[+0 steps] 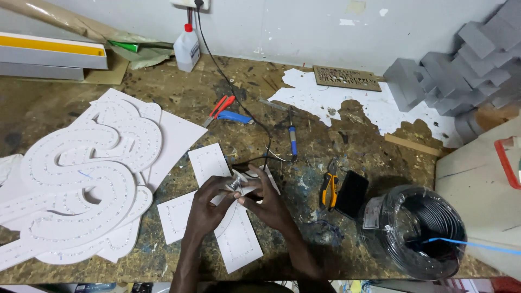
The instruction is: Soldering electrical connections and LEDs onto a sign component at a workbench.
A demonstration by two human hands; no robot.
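Scuffed workbench [336, 157]: both hands [239, 203] pinch small silvery part [234, 184] betw fingertips.

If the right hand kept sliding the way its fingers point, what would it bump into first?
The right hand points left, toward the left hand. It would first meet the small silvery spool pinched between both hands, then the left hand's fingers. They already nearly touch, though the exact gap is hard to judge.

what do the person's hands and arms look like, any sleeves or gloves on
Both are bare: the left hand and the right hand wear no gloves, and no rings or watch show. The forearms are uncovered down to the frame's bottom edge, with no sleeve visible.
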